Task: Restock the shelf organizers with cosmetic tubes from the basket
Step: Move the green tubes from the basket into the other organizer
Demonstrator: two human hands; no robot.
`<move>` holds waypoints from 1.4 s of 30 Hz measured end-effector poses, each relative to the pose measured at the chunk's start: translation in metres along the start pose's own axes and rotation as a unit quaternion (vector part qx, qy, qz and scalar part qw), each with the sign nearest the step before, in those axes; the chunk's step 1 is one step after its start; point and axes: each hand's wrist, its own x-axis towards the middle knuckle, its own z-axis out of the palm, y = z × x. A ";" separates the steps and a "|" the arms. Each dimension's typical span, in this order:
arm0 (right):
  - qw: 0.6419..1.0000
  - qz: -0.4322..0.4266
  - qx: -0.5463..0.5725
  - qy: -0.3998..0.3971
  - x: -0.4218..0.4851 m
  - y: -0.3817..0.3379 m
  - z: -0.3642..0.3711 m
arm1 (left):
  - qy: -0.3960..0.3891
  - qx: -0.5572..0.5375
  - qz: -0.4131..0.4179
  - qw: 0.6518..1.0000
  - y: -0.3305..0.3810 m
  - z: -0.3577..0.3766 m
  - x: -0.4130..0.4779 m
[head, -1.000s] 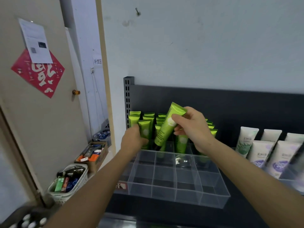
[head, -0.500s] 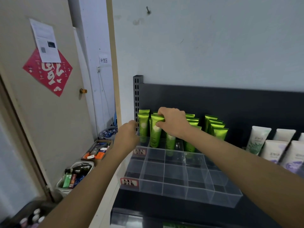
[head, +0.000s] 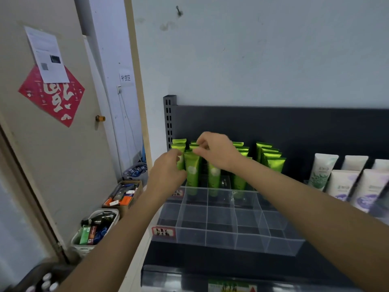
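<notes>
Rows of green tubes (head: 270,158) stand upright in the back cells of the clear organizer (head: 231,239). The right hand (head: 219,152) pinches the crimped top of one green tube (head: 192,171) (second column from the organizer's left edge). The left hand (head: 168,173) curls against the leftmost tube (head: 179,146); whether it grips cannot be told. Left of the organizer, lower down, sits the white basket (head: 74,242); white tubes (head: 323,171) stand to the organizer's right.

Black shelf (head: 210,259), clear divided organizer (head: 231,242) on it holding upright green tubes (head: 192,171), white tubes (head: 322,171) at right
</notes>
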 end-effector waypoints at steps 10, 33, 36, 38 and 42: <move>0.965 0.067 0.134 0.215 -0.102 0.069 -0.071 | 0.005 -0.093 0.181 0.979 0.122 0.035 -0.042; 0.763 0.576 -0.003 0.291 -0.575 0.297 -0.146 | -0.445 -0.192 0.383 0.786 0.397 0.312 -0.278; 0.739 0.629 0.024 0.240 -0.624 0.316 -0.122 | -0.496 -0.158 0.372 0.769 0.399 0.353 -0.308; 0.719 0.666 0.029 0.193 -0.651 0.327 -0.106 | -0.522 -0.127 0.366 0.760 0.396 0.379 -0.327; 0.702 0.707 0.053 0.069 -0.693 0.348 -0.070 | -0.576 -0.070 0.330 0.744 0.380 0.425 -0.361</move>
